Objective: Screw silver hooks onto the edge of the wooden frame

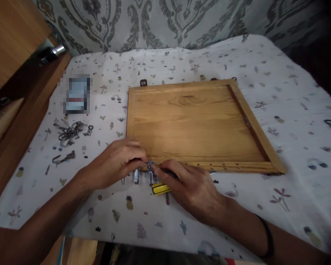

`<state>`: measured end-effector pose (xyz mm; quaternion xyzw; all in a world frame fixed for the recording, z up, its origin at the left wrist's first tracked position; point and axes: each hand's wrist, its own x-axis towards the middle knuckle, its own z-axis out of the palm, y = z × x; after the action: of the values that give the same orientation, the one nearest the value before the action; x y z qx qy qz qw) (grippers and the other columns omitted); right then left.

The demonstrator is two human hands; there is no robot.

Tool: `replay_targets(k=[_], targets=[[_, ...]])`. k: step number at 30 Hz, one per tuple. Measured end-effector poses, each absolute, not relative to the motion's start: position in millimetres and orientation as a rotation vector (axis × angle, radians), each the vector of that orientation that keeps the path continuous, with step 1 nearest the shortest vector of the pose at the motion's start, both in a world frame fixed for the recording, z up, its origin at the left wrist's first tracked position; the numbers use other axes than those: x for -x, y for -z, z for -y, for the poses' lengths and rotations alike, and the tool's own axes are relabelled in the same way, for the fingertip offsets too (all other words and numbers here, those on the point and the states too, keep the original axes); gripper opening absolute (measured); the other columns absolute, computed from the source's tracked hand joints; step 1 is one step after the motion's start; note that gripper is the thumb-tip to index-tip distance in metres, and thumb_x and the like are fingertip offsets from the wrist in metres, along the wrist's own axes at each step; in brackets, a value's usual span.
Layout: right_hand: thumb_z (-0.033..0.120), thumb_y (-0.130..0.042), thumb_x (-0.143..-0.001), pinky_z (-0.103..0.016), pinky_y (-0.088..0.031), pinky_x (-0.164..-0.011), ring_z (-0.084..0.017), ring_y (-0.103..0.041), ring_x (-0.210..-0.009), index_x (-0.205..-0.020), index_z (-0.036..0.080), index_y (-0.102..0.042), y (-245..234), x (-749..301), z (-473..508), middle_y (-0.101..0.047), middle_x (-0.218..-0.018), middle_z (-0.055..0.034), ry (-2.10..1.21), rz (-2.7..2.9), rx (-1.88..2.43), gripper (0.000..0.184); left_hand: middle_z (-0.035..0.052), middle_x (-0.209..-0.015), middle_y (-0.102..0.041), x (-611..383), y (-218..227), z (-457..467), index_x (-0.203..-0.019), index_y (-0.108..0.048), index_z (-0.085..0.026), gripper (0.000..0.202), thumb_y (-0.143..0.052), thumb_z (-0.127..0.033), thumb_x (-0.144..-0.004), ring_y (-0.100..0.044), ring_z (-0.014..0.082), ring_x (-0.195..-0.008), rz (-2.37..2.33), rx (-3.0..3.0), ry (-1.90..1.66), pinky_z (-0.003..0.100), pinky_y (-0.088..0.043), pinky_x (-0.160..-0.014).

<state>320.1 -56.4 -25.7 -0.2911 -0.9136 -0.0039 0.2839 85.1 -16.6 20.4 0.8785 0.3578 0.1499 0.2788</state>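
A wooden board (182,121) with a raised frame lies flat on the table, with a row of small holes along its near edge. Two metal hooks sit at that edge near its left corner: one (136,176) is partly under my left fingers, the other (150,173) lies between my hands. My left hand (121,162) is closed, its fingertips pinching at the second hook's plate. My right hand (194,187) is wrapped round a screwdriver (161,188) with a yellow and black handle, its thin shaft poking out to the right. The right thumb and fingertip also touch that hook.
A pile of metal hooks (70,133) lies on the left of the patterned cloth (113,221), with one loose hook (64,157) nearer me. Behind them is a blurred phone (77,94). Brown metal fittings (143,82) stick out from the board's far edge. A wooden ledge (30,125) borders the left.
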Motion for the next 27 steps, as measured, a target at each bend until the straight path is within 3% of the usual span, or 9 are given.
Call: replay_targets(k=[16,27], targets=[[0.013,-0.030,-0.110,-0.029,-0.041,-0.057,-0.015,-0.059,-0.067,-0.103,0.012,-0.070,19.5,-317.6,55.4,-0.068,-0.083,-0.0047,0.019,2.456,0.816,0.041,0.0002,-0.078,-0.066,-84.8,-21.1,16.8,-0.083,-0.070,-0.017,0.018,-0.060,-0.013,-0.098,-0.060,0.0141,-0.076,-0.986,-2.391,-0.377,0.023,-0.042,-0.065],[0.009,-0.037,-0.106,-0.030,-0.040,-0.056,-0.016,-0.062,-0.069,-0.103,0.013,-0.068,19.7,-320.2,54.9,-0.068,-0.084,-0.0046,0.034,2.475,0.790,0.031,-0.0019,-0.081,-0.069,-84.8,-28.7,18.9,-0.091,-0.068,-0.019,0.012,-0.058,-0.014,-0.097,-0.064,0.0116,-0.076,-1.077,-2.194,-0.468,0.021,-0.047,-0.069]])
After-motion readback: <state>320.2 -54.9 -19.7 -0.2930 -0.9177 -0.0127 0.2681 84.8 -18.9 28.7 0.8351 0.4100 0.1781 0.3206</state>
